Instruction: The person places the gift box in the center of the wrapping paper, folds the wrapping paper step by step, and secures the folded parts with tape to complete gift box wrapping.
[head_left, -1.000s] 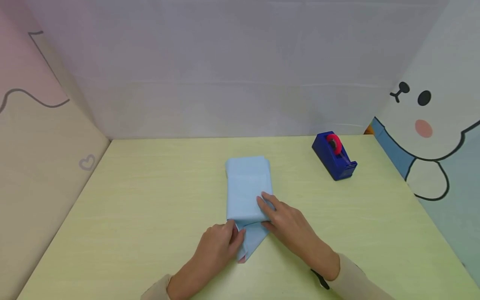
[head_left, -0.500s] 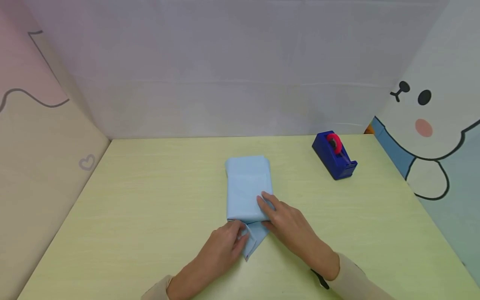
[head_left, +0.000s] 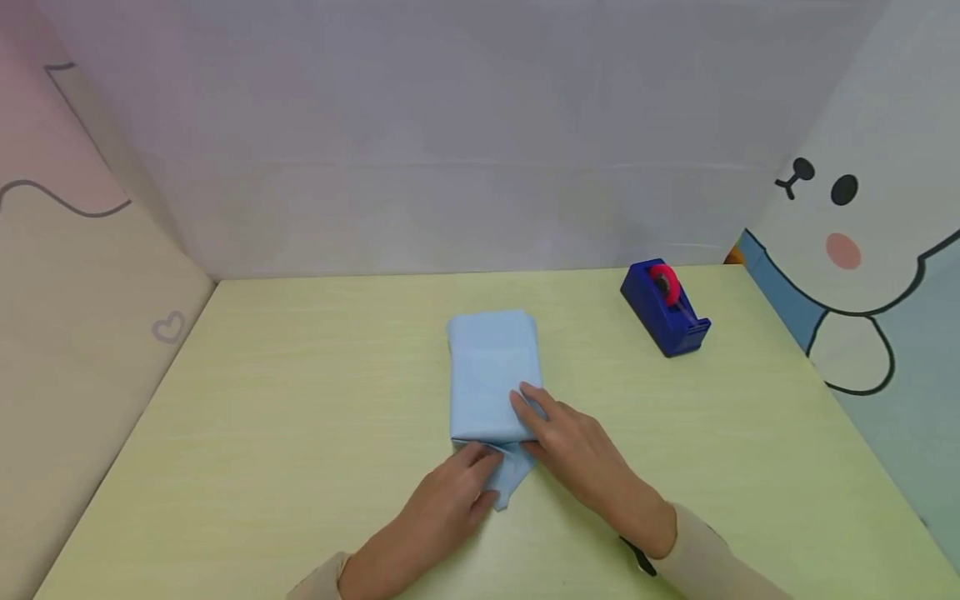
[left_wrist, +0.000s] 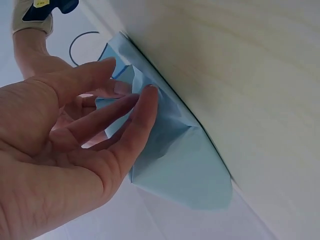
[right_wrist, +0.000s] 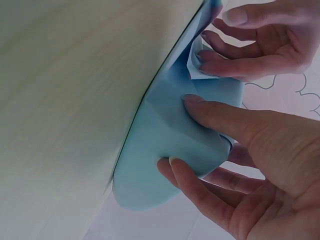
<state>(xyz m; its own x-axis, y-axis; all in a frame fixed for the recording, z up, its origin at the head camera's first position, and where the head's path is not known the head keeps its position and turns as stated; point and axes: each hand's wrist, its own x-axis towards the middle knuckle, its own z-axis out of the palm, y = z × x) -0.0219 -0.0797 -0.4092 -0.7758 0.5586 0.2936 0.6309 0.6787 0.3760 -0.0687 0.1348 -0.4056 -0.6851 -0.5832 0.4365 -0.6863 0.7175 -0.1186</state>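
A flat, box-shaped package [head_left: 491,367] wrapped in light blue paper lies mid-table, its near end facing me. From that end a loose paper flap [head_left: 512,475] sticks out, narrowing to a tip. My left hand [head_left: 446,500] presses bent fingertips against the folded paper at the left of this end; its thumb stands apart from the fingers in the left wrist view. My right hand [head_left: 585,458] grips the package's near right corner, two fingers on top and the thumb [right_wrist: 215,112] against the end. What is inside the paper is hidden.
A blue tape dispenser [head_left: 666,308] with a red-cored roll stands at the table's back right. The pale wooden table [head_left: 300,375] meets a plain backdrop [head_left: 450,167] behind and printed panels on both sides.
My left hand has shifted right, folding the flap's left side inward, and its pinch has loosened. The flap's tip now points further right. The right hand keeps its hold on the package.
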